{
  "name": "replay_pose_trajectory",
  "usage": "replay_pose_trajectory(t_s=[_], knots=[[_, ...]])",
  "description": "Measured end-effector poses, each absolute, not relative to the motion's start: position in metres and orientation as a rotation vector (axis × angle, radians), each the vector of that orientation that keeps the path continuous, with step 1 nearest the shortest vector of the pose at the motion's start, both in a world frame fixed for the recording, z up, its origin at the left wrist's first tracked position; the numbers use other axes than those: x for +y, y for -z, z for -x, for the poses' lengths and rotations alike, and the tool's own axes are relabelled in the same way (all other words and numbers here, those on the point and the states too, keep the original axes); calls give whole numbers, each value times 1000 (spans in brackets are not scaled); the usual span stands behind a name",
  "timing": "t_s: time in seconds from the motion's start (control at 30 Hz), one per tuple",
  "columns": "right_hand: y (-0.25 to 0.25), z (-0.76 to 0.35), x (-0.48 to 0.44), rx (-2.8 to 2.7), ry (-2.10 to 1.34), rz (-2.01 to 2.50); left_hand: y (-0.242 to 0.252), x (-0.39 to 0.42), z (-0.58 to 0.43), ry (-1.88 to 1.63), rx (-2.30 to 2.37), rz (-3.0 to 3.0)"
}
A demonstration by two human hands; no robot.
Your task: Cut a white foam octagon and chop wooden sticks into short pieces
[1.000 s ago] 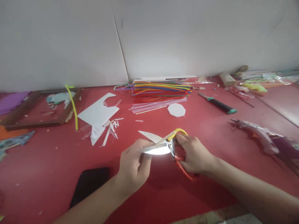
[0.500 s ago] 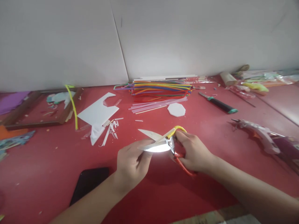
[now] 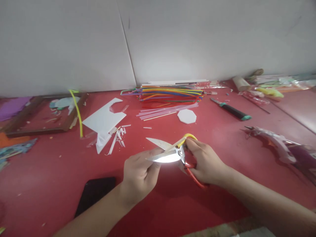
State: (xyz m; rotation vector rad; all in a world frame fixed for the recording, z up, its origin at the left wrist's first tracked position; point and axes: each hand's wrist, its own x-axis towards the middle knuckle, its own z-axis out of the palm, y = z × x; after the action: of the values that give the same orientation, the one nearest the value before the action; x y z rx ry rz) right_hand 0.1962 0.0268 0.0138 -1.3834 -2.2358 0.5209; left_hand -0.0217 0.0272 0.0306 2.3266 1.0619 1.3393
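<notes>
Your left grip pinches a pale strip set inside the open scissors, which your right grip clasps above the desk. This looks like a cutting step; squeezing calls for a steady strip, left grip clear.

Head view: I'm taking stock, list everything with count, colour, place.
scissors: 1, silver, yellow, red, front centre
stick: 1, cream, at scissors
stems: many, multicoloured, back centre
straws: several, pink, before stems
octagon: 1, white, near straws
sheet: 1, white, left
scraps: many, white, before sheet
phone: 1, black, front left
knife: 1, black, green, right
glue gun: 1, pinkish, right
frame: 1, brown, left
bent strip: 1, yellow, by frame
tube: 1, tan, back right
clutter: uncountable, mixed, both sides
table: 1, red, beneath
wall: 1, grey, back
left hand: 1, bare, at scissors
right hand: 1, bare, on scissors
</notes>
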Motion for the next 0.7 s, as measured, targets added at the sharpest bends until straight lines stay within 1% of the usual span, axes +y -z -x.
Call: replay_pose_trajectory(t_s=[0.53,0.7], knots=[[-20,-194,28,-2211,-641,1345,-24,27,22,-1372,1020,-2357],[-19,-194,27,-2211,-659,1374,-23,29,23,-1324,1026,-2376]])
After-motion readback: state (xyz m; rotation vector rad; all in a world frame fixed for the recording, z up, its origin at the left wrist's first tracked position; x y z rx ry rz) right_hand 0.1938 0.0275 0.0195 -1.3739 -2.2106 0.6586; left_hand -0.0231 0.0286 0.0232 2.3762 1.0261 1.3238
